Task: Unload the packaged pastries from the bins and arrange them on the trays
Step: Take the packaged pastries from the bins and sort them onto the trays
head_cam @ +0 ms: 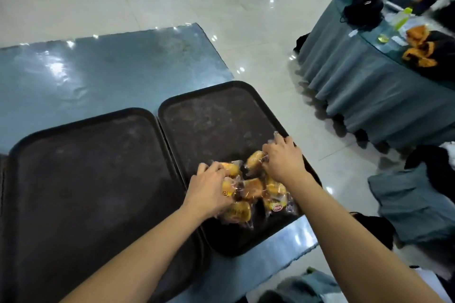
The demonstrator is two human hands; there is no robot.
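Two dark trays lie side by side on the blue worktop (98, 74), and the packaged pastries (253, 189) sit bunched at the near end of the right tray (216, 115), while the left tray (86, 179) is bare. The left hand (209, 189) rests on the pile with fingers curled round a packet. The right hand (283, 162) pinches the clear wrapper of another at the pile's far edge.

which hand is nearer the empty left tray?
Left. The left hand grips packaged pastries near the right tray's inner edge, beside the left tray; the right hand is at the far edge.
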